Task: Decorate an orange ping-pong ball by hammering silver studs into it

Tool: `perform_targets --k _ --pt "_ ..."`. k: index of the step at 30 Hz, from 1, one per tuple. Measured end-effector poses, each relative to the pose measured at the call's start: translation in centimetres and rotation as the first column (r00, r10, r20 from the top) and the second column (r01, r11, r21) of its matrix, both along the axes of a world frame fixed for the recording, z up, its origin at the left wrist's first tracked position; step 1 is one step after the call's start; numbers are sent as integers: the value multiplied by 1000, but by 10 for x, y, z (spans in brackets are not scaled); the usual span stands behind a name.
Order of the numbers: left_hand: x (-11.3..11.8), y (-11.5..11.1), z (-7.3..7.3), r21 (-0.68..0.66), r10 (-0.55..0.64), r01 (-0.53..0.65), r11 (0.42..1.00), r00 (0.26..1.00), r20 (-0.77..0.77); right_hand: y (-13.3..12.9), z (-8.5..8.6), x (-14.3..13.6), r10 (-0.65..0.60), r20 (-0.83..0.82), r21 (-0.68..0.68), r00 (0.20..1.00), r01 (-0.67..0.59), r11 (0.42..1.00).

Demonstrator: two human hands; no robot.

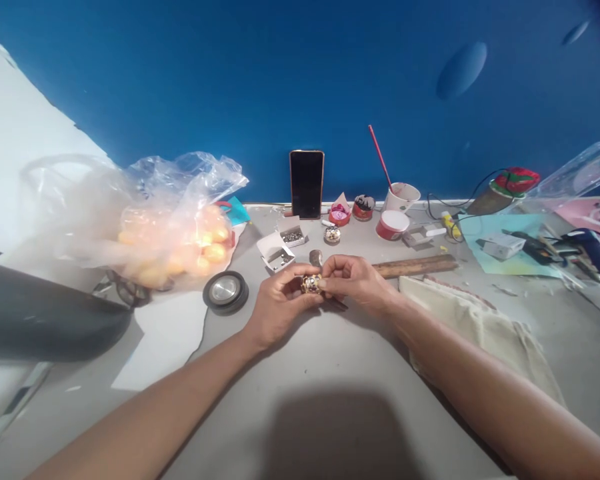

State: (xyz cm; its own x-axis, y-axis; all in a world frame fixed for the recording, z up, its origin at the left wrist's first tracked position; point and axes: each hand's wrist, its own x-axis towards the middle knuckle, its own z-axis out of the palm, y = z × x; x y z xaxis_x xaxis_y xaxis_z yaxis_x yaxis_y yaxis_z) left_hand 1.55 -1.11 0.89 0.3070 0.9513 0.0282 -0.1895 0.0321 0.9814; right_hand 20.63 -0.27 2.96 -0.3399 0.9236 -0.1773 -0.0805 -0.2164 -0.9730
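Spotted ball is sitting over mid-surface, left hand pinching its left side, right hand pinching its right. Probably light, stiff, a bit slippery; holding by opposite sides is looking safest.

Ornament before phone, cloth right

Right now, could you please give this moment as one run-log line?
left hand: holds small gold-and-dark patterned piece | right hand: fingertips at same piece | nearby: round black disc with silver centre | upright black phone
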Motion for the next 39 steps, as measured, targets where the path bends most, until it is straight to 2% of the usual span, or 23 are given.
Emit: perform_targets --k 5,11,14,18,21,24,26,28,30,32,34,39 --pt "1 1 0 -92 -69 75 993 995 70 4 -1 4 32 -37 -7 999 -32 999" --pt "1 -2 6 -66 -65 66 996 998 27 1 1 0 15 13 2 1000 -15 1000" --pt "1 -2 8 -96 -38 37 995 999 -2 -1 2 -2 14 44 13 999 -15 1000" --pt "0 2 5 -210 -42 70 975 990 136 -1 2 -2 30 85 40 996 -33 999" --pt "-2 7 3 -240 -26 90 967 966 259 -1 2 -2 52 137 44 989 -59 997" --pt "-3 10 3 -249 10 62 967 961 275 1 5 0 -52 234 123 971 23 992" --pt "-3 12 3 -273 30 43 961 966 256 5 5 4 -187 301 246 935 114 963" --pt "-3 13 3 -286 45 31 958 966 254 10 3 11 -283 396 373 873 128 919" --pt "-4 14 4 -283 68 13 959 959 274 15 -2 17 -311 534 478 786 22 878" --pt "-4 14 5 -283 78 13 959 949 306 17 -7 23 -298 668 523 682 -145 840" --pt "-4 14 6 -288 63 37 957 942 329 18 -10 27 -283 740 522 610 -256 813" --pt "-5 13 6 -308 13 96 947 942 334 16 -9 27 -240 832 471 499 -410 781"
